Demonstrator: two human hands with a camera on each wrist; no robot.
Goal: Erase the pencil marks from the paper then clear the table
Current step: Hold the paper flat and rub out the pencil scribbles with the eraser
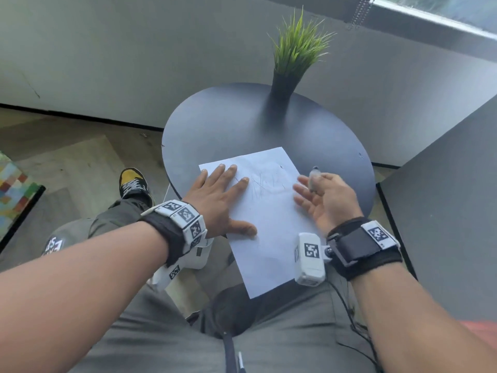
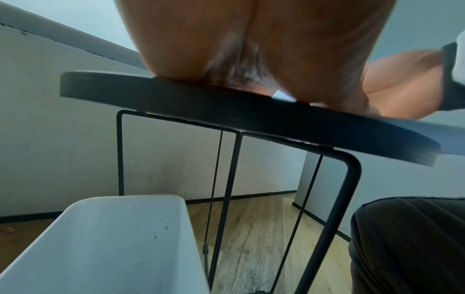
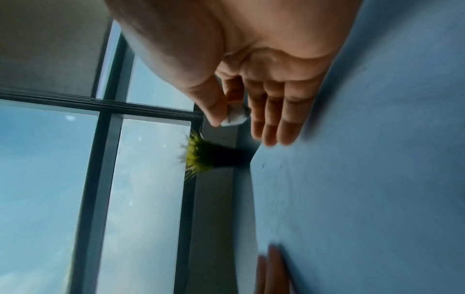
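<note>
Round dark tabletop [image 1: 220, 125] by a grey wall, plant [image 1: 295, 49] at the back | paper [image 1: 269, 224] is pressed flat by the left hand [image 1: 217, 200], fingers spread wide | eraser [image 1: 313, 179] is pinched in the right hand [image 1: 328, 200], other fingers straight, beside the paper's right edge | pencil marks [image 1: 265, 184] are seen between the hands

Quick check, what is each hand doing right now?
Left hand: open, fingers flat, pressing the paper down on the table.
Right hand: pinching the eraser between thumb and forefinger, other fingers straight, beside the pencil marks.
</note>
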